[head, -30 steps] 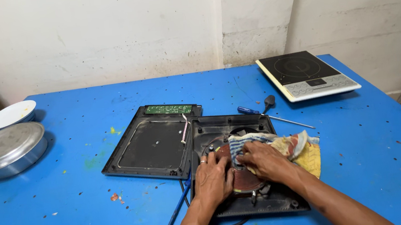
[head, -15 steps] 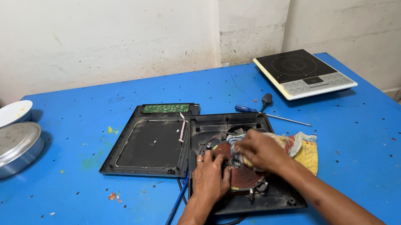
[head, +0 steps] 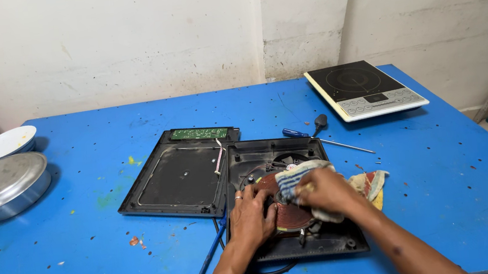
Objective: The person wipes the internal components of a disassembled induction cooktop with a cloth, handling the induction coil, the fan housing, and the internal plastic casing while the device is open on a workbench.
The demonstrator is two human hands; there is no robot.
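Your right hand [head: 322, 192] has dragged the rag [head: 296, 177] leftward across the copper coil [head: 285, 214]; less cloth now trails over the cooker's edge.

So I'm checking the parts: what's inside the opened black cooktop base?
Inside the opened black cooktop base: a round copper coil, partly covered by the right hand pressing a striped cloth, left hand beside it. Whatever lies beneath is hidden.

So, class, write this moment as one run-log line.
left hand: resting on coil | right hand: pressing rag on coil | base: open, on table
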